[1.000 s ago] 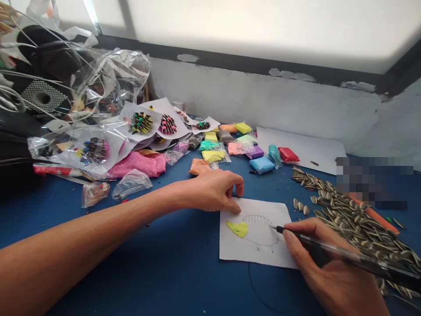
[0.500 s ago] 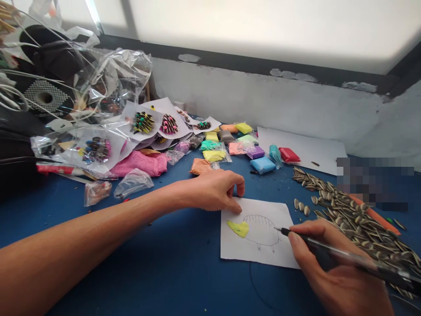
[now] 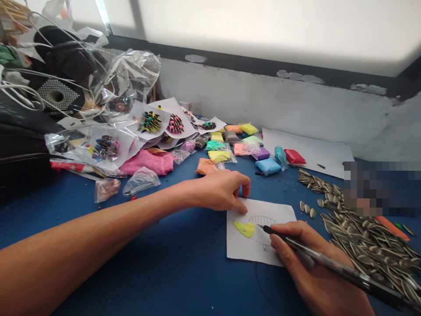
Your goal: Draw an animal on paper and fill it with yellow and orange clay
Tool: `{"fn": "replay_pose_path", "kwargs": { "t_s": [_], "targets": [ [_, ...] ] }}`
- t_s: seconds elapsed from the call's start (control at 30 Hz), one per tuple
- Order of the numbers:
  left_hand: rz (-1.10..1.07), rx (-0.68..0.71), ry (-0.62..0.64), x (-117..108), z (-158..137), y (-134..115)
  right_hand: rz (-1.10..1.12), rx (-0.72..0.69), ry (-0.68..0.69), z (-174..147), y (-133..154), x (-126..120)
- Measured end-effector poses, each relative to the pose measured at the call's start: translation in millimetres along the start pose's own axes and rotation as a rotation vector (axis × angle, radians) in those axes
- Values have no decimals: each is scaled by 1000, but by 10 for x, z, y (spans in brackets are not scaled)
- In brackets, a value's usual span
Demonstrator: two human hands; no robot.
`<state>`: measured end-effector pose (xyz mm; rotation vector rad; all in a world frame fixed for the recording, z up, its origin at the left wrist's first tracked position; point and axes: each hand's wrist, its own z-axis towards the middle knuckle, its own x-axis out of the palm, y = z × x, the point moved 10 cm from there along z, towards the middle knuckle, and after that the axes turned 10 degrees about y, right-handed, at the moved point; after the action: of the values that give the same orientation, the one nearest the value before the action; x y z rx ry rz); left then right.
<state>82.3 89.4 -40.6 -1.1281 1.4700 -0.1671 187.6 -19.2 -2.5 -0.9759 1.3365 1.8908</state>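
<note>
A black pen [image 3: 329, 263] is gripped in the right hand [image 3: 315, 272], its tip on a small drawing paper [image 3: 259, 230] lying on the blue table [image 3: 164, 263]. The left hand [image 3: 220, 191] presses curled fingers on the paper's top corner. Sunflower seeds [image 3: 362, 232] lie right; clay packets [image 3: 250, 147] lie beyond.

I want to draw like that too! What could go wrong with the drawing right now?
The right hand rests on the paper while its pen draws, so it might smear the lines or the yellow clay patch. The left hand pins only the top corner, so the paper could twist. The sunflower seeds lie close and might get knocked.
</note>
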Motion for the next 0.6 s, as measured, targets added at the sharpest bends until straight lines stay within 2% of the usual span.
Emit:
{"fn": "replay_pose_path", "kwargs": {
  "t_s": [0.23,0.6],
  "targets": [
    [26,-8,-15,-23,-11,-18,75,60,27,-1,-45,38],
    [8,-4,-4,-13,-7,-30,3,-6,33,17,31,18]
  ]
}}
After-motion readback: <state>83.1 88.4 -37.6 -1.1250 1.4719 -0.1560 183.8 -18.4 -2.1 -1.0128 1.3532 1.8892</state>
